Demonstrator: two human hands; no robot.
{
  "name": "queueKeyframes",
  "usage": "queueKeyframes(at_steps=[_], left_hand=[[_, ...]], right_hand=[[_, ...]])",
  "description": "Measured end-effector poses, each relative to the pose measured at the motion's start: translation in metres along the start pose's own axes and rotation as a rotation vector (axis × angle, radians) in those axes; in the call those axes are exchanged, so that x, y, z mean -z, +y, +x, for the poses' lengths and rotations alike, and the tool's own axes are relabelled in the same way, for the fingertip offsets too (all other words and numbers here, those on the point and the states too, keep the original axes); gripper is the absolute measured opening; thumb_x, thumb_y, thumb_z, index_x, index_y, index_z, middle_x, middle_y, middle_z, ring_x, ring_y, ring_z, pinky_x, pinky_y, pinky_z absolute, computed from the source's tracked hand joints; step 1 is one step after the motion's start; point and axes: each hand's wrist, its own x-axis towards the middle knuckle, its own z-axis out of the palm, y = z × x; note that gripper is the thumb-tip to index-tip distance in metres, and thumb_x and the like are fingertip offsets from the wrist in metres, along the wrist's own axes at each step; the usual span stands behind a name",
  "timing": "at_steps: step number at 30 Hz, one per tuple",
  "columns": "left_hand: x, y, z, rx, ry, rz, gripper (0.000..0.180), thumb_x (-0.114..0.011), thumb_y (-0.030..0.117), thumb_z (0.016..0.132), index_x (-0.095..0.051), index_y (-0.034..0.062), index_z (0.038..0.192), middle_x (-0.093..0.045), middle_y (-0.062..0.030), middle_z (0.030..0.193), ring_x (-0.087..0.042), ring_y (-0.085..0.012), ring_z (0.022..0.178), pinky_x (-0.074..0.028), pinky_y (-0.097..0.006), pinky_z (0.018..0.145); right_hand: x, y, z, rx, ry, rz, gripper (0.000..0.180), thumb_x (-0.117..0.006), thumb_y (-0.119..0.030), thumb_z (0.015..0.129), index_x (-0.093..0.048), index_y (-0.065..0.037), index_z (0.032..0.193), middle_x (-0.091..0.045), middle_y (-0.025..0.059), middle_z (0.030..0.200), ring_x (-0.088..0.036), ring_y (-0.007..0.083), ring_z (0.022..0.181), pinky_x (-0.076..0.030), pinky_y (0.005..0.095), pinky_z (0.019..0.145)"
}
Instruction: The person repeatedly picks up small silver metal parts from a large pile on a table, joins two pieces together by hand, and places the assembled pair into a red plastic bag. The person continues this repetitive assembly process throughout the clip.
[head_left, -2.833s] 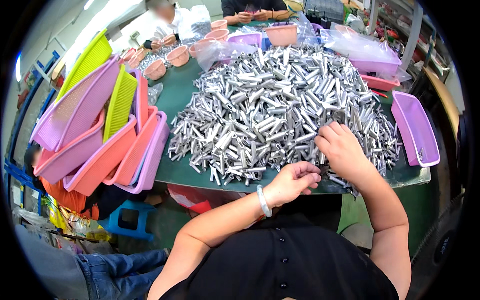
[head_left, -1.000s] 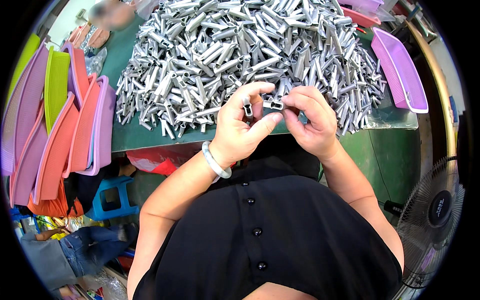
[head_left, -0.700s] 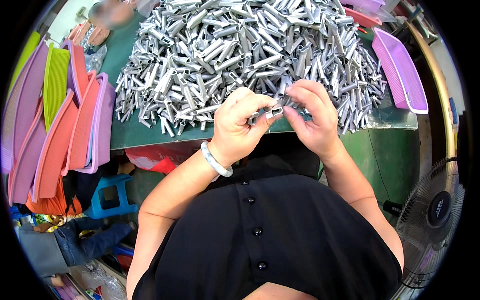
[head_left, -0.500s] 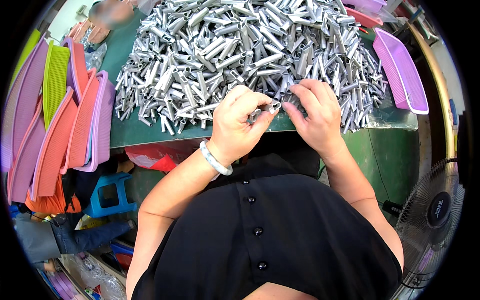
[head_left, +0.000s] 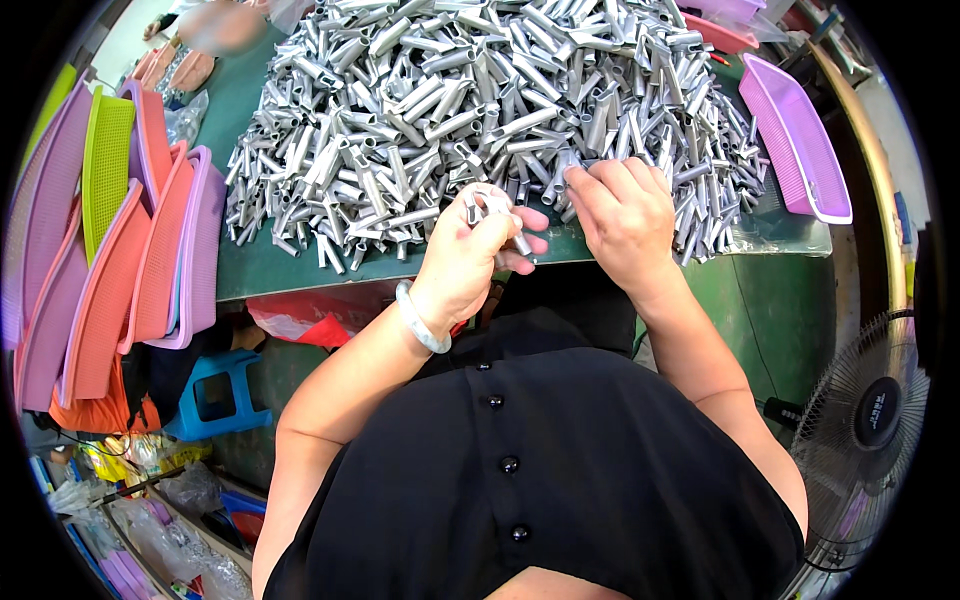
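Metal tubes (head_left: 497, 205) pinched in left hand (head_left: 470, 262) fingers over the worktop's (head_left: 262, 275) near edge could drop off while right hand (head_left: 622, 215) fingers, curled into the pile (head_left: 480, 100), dislodge others.

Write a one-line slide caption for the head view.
Left hand grips short silver metal tubes while the right hand reaches into the tube pile on a green table.
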Motion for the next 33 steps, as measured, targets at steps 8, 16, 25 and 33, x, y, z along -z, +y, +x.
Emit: queueKeyframes(at_steps=[8,16,25,33], left_hand=[[-0.01,0.001,0.009,0.231,-0.007,-0.025,0.014,-0.055,0.014,0.09,-0.057,0.0059,0.101,-0.064,-0.0082,0.081,-0.063,-0.0164,0.068,-0.045,-0.023,0.051],[-0.009,0.0,0.017,0.257,-0.039,-0.059,0.018,-0.054,0.024,0.093,-0.059,0.0067,0.095,-0.064,-0.0075,0.08,-0.062,-0.0157,0.066,-0.044,-0.023,0.05],[-0.007,-0.005,0.019,0.212,-0.079,-0.021,0.015,-0.064,0.021,0.088,-0.06,0.0083,0.094,-0.062,0.0005,0.076,-0.058,-0.0085,0.062,-0.041,-0.019,0.047],[0.01,-0.016,0.024,0.025,-0.019,0.235,0.018,-0.071,0.008,0.081,-0.057,0.0069,0.093,-0.059,0.0017,0.072,-0.051,-0.0051,0.059,-0.038,-0.018,0.049]], right_hand=[[-0.009,0.006,-0.005,0.012,0.169,0.146,0.02,-0.066,-0.003,0.072,-0.062,-0.005,0.091,-0.06,0.0052,0.078,-0.056,0.0228,0.068,-0.042,0.0342,0.061],[-0.005,0.001,-0.009,0.005,0.257,0.282,0.022,-0.068,0.001,0.068,-0.06,-0.002,0.089,-0.06,0.0091,0.077,-0.057,0.0262,0.065,-0.043,0.0351,0.06],[-0.013,-0.008,-0.02,0.098,0.142,0.418,0.023,-0.068,0.001,0.068,-0.059,-0.001,0.09,-0.06,0.0113,0.088,-0.058,0.0284,0.075,-0.047,0.0381,0.067],[-0.018,-0.009,-0.02,-0.071,0.109,0.379,0.028,-0.064,0.005,0.07,-0.057,0.002,0.097,-0.058,0.0143,0.089,-0.058,0.0316,0.079,-0.049,0.0376,0.07]])
